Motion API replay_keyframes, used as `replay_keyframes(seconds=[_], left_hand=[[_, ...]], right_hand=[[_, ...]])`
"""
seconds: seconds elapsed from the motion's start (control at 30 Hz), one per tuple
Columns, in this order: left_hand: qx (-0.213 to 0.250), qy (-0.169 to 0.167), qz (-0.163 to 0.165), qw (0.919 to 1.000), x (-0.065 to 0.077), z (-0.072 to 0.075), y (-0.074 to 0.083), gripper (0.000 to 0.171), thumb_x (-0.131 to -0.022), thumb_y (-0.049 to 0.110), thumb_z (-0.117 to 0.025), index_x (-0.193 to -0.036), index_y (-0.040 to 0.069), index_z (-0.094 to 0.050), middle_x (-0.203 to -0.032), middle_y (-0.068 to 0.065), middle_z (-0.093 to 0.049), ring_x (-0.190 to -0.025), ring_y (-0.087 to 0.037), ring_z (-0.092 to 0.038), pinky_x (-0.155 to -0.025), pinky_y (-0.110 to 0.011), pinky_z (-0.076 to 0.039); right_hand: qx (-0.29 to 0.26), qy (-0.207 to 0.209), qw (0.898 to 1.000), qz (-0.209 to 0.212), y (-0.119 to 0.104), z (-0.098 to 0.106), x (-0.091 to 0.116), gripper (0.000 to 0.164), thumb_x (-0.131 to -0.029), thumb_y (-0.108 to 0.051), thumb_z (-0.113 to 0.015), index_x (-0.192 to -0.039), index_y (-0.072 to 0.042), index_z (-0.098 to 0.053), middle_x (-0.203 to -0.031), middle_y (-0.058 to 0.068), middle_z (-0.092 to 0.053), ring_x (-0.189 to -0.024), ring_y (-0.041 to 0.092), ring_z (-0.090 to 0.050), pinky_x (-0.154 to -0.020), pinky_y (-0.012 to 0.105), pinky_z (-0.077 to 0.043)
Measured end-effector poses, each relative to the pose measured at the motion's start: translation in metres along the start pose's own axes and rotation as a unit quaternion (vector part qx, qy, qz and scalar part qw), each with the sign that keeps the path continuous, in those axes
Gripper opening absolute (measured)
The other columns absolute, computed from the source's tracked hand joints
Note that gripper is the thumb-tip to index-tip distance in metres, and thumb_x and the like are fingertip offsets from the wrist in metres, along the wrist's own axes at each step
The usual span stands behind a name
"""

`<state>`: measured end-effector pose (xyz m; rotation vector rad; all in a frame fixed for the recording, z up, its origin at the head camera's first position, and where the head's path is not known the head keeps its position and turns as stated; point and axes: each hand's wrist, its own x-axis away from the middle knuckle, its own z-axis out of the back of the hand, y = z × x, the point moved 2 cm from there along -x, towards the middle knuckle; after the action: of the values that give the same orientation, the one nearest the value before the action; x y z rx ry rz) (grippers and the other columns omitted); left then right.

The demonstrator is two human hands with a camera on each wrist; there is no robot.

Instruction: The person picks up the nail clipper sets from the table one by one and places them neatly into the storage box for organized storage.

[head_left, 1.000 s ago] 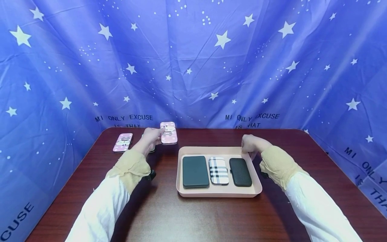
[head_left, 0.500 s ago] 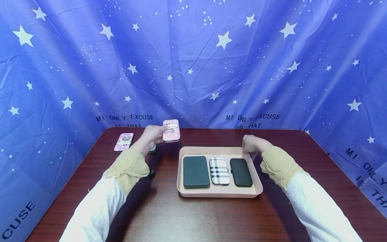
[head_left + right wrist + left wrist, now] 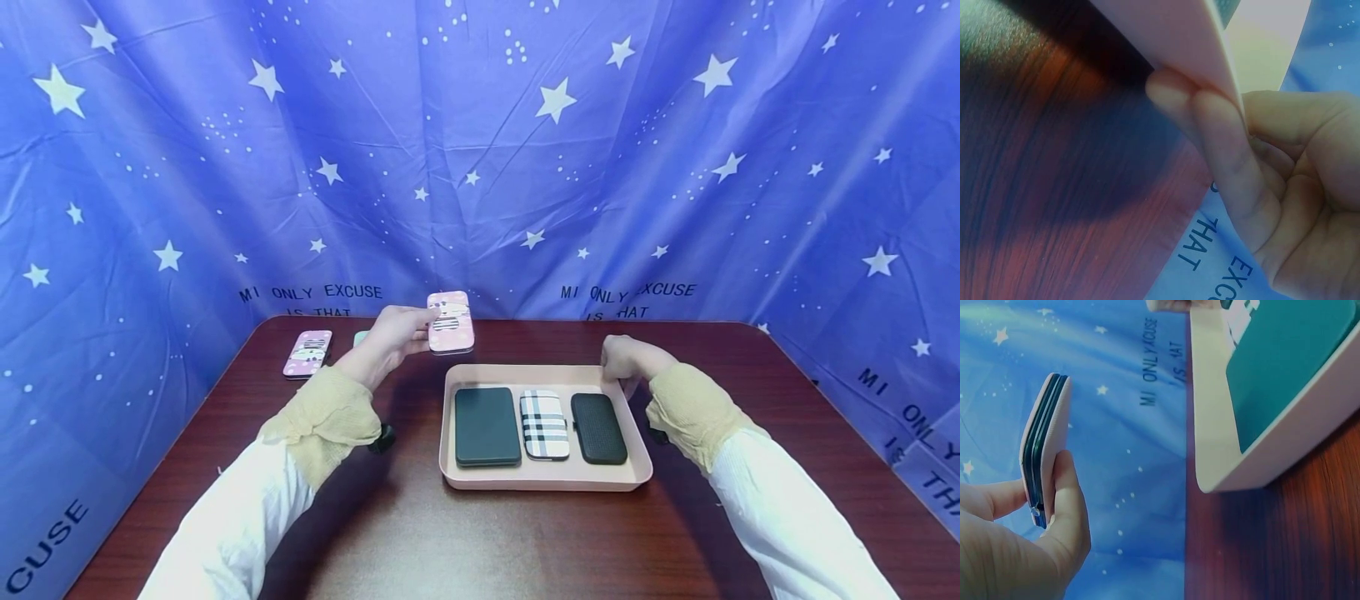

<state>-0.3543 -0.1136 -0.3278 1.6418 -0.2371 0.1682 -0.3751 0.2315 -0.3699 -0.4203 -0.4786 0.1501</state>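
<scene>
My left hand (image 3: 393,337) pinches a slim pink patterned case (image 3: 451,323) between thumb and fingers, above the table to the upper left of the tray. Seen edge-on in the left wrist view, the pink case (image 3: 1044,450) has two pink covers and dark sides. A beige tray (image 3: 543,482) holds a dark green case (image 3: 487,427), a plaid case (image 3: 544,425) and a black textured case (image 3: 599,428) in a row. At the tray's far right corner, my right hand (image 3: 630,358) grips the rim; the right wrist view shows fingers (image 3: 1222,134) outside the tray wall.
Another pink patterned case (image 3: 307,354) lies at the table's far left. Behind my left hand a mint-green thing (image 3: 360,337) shows only in part. A blue star-printed curtain (image 3: 480,208) hangs behind the brown table (image 3: 480,542).
My left hand has carried the pink case to the right and slightly up, nearer the tray. More of the mint-green thing's far end now shows. My right hand has stayed on the tray rim.
</scene>
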Motion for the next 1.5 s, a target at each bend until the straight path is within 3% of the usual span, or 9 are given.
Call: replay_keyframes(seconds=[0.53, 1.0, 1.27, 1.5], left_hand=[[-0.01, -0.045, 0.016, 0.9988, 0.009, -0.049, 0.005, 0.039, -0.091, 0.008, -0.062, -0.123, -0.011, -0.051, -0.092, -0.012, -0.06, -0.073, -0.015, -0.062, -0.073, -0.028, -0.057], [-0.021, -0.087, 0.027, 0.9956, 0.02, -0.091, 0.007, 0.038, -0.088, 0.01, -0.064, -0.12, -0.008, -0.054, -0.087, -0.01, -0.062, -0.07, -0.014, -0.063, -0.073, -0.029, -0.058], [-0.02, -0.108, 0.033, 0.9934, 0.022, -0.11, 0.002, 0.036, -0.088, 0.01, -0.065, -0.119, -0.007, -0.056, -0.087, -0.01, -0.063, -0.068, -0.014, -0.062, -0.07, -0.029, -0.058], [-0.006, -0.117, 0.056, 0.9915, 0.022, -0.123, -0.012, 0.031, -0.087, 0.01, -0.066, -0.114, -0.005, -0.058, -0.088, -0.012, -0.066, -0.07, -0.016, -0.062, -0.071, -0.031, -0.058]], right_hand=[[0.0, 0.0, 1.0, -0.005, 0.004, -0.001, -0.001, 0.009, -0.073, 0.01, -0.053, -0.081, 0.008, -0.057, -0.068, 0.01, -0.057, -0.045, 0.017, -0.061, -0.049, 0.032, -0.056], [-0.005, 0.004, 1.0, -0.01, 0.004, 0.0, -0.001, 0.011, -0.072, 0.011, -0.054, -0.082, 0.008, -0.059, -0.068, 0.013, -0.059, -0.046, 0.019, -0.062, -0.049, 0.033, -0.056], [-0.002, 0.008, 1.0, -0.012, 0.003, 0.001, -0.001, 0.011, -0.071, 0.011, -0.054, -0.079, 0.008, -0.06, -0.069, 0.013, -0.06, -0.046, 0.02, -0.063, -0.049, 0.034, -0.057], [-0.001, 0.009, 1.0, -0.017, 0.001, 0.001, -0.004, 0.009, -0.071, 0.011, -0.053, -0.078, 0.008, -0.057, -0.069, 0.015, -0.06, -0.048, 0.023, -0.064, -0.049, 0.034, -0.057]])
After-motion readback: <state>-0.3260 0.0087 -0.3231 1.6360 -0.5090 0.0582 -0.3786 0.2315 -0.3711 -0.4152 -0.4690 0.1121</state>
